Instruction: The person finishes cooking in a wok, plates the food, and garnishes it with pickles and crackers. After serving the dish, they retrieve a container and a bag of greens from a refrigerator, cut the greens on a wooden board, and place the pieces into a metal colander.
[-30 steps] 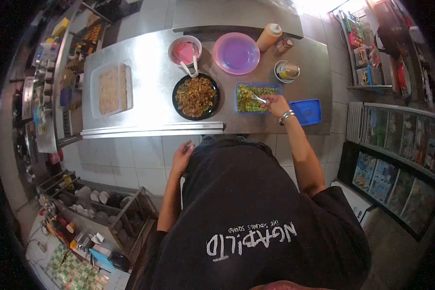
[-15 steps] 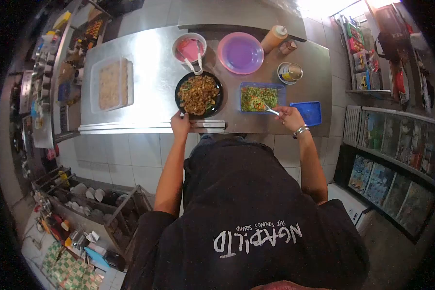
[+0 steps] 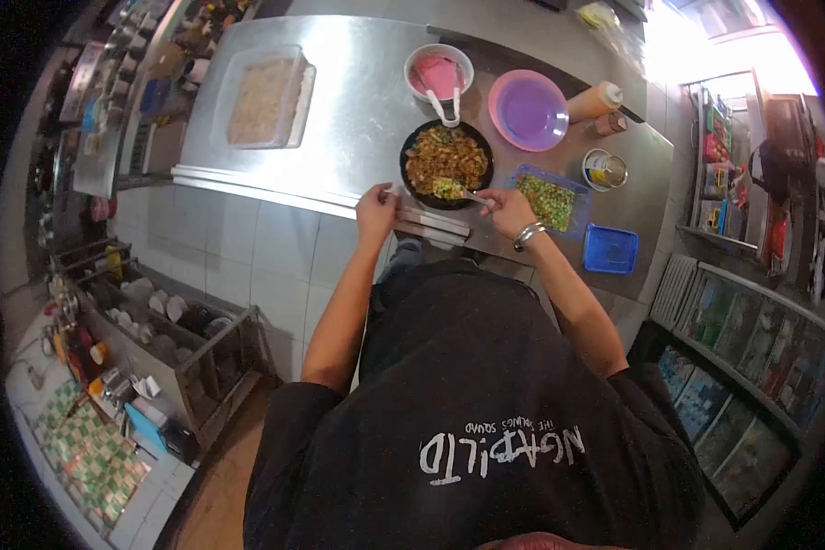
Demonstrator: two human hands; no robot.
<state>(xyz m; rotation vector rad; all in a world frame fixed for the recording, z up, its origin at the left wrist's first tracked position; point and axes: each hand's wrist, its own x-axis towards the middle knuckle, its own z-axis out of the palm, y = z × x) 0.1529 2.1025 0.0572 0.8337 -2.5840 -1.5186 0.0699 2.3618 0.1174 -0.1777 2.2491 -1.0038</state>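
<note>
My right hand [image 3: 507, 214] grips a metal spoon [image 3: 475, 196] by its handle. Its bowl holds chopped green and orange vegetables [image 3: 448, 189] over the near side of a black plate [image 3: 409, 189] heaped with brown fried food, perhaps noodles or rice [image 3: 445, 158]. Close by the plate's left near edge is my left hand [image 3: 376, 211], fingers curled at the counter's front edge; whether anything is in them I cannot make out. To the right of the plate stands a blue clear tub [image 3: 577, 220] of the same chopped vegetables [image 3: 545, 200], partly behind my right hand.
Behind the plate are a white bowl [image 3: 411, 81] with pink contents and tongs [image 3: 448, 116], and stacked pink-purple plates [image 3: 528, 110]. Right of these stand a sauce bottle [image 3: 594, 102] and an opened can [image 3: 605, 170]. A blue lid [image 3: 610, 249] and a food container [image 3: 266, 96] flank them.
My right hand has carried the spoon left from the tub to above the plate, loaded with vegetables. My left hand has come off the plate's rim. The whole view has shifted and turned.
</note>
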